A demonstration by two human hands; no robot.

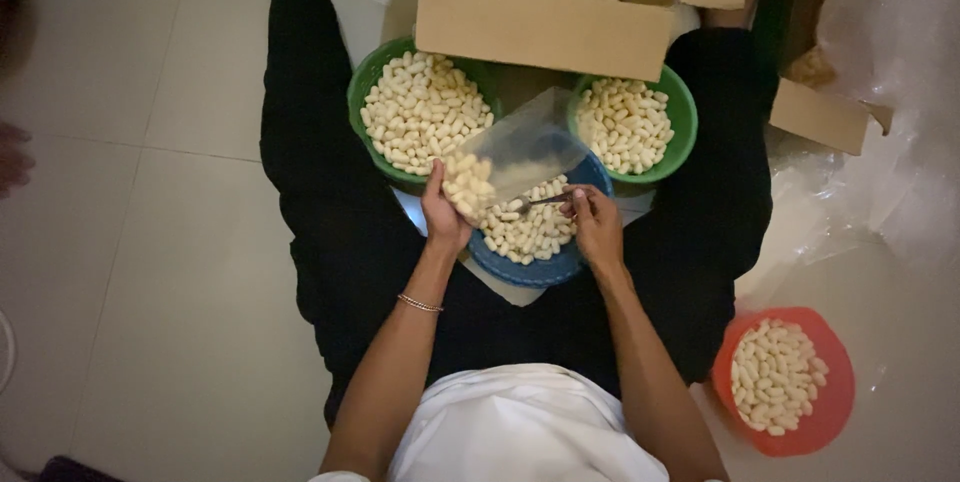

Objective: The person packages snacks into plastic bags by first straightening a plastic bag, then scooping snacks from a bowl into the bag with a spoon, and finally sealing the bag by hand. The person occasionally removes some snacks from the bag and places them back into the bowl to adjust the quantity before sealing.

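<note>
A person sits on a pale tiled floor (150, 242), legs spread around an open cardboard box (545, 27) that holds filled clear packets of small cream-white pellets (cocoons or a puffed snack; the view is too soft to tell). Just before the box stand two green bowls (372, 77), each heaped with the same pellets, one toward each knee. Between them, nearer the body, sits a blue bowl (530, 267), also part full. A red bowl (835, 382) of pellets stands well apart, beside the person's right thigh, next to crumpled clear plastic sheeting (880, 192).

Over the blue bowl, a clear bag (525, 147) lies tilted, its long axis running from the near left up toward the far right, its open mouth toward the hands and a clump of pellets settled at the left corner. The left hand (442, 212) is closed on that corner, fingers wrapped around the edge, a thin bracelet (420, 303) on the wrist. The right hand (597, 222) is pinched shut on a small metal spoon (545, 200), whose bowl end points left toward the bag's mouth, just above the pellets. Both hands sit about equally near the bag; only the left touches it.
</note>
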